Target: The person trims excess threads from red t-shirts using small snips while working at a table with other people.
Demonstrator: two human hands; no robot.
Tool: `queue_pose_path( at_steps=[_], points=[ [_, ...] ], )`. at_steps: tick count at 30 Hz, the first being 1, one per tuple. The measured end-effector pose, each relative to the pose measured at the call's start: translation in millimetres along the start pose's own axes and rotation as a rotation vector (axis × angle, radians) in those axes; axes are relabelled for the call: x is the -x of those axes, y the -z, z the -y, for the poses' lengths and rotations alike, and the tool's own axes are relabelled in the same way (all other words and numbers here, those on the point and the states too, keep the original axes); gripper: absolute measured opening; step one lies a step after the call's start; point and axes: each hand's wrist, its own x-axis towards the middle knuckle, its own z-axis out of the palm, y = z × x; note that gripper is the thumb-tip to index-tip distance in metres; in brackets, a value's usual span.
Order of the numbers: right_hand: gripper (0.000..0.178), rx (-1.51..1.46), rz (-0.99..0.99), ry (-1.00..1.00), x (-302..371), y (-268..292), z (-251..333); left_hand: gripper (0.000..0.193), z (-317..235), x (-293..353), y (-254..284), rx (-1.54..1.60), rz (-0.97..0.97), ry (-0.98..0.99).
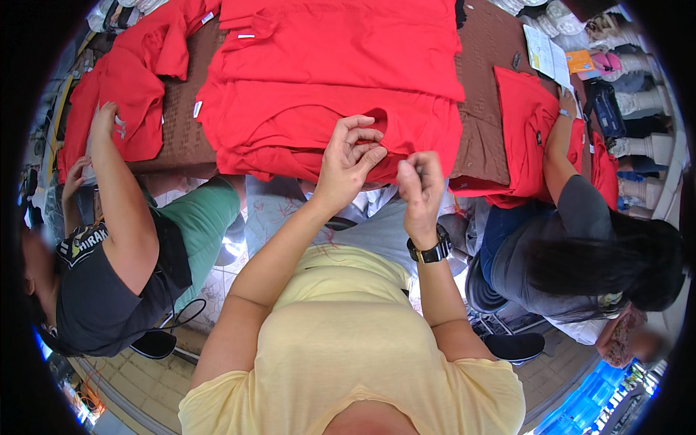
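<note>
1. We see a red shirt (279,134) at the near edge of the tabletop, straight ahead of the person, loosely spread and wrinkled, its folds circling a dark opening near the middle.
2. Over that opening we find the left hand (346,158), fingers curled and thumb drawn toward them; we cannot tell whether cloth or thread is pinched there.
3. Just beside it, at the near edge of the cloth, we see the right hand (422,190) with its fingers folded in. The two hands stand apart by a narrow gap; we cannot tell whether the right one grips anything.
4. On the right wrist we note a black watch (431,250), and below the hands a pale yellow top (348,341) with thin red threads lying about its hem.
5. Beyond the near folds we see more red cloth (341,51), laid flatter, with small white tags at its left side.
6. All of this lies on the brown tabletop (482,69).
7. To the left we see a co-worker's hand (106,117) on another red garment (138,94).
8. To the right we see more red clothing (525,116), and a second co-worker's hand (567,104) by a white paper (547,56).
</note>
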Motion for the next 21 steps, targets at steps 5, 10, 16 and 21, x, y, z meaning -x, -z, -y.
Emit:
queue_pose_path(
  at_steps=[5,10,16,21],
  points=[
    [0.022,0.253,-0.028,0.076,-9.3,-3.7,-0.7,0.037,3.3,-4.7,4.0,-0.324,0.096,-0.108],
    [0.015,0.295,-0.013,0.108,-17.8,-1.1,-10.0,0.017,6.9,-7.3,7.5,-0.293,0.009,-0.165],
    [0.015,0.449,0.021,0.207,-24.0,0.0,5.3,0.003,-20.5,-3.8,-9.9,-0.389,-0.007,-0.161],
    [0.019,0.558,0.031,0.268,-22.1,-6.2,14.3,0.005,-5.7,-5.3,-1.1,-0.529,-0.024,-0.247]
  ],
)
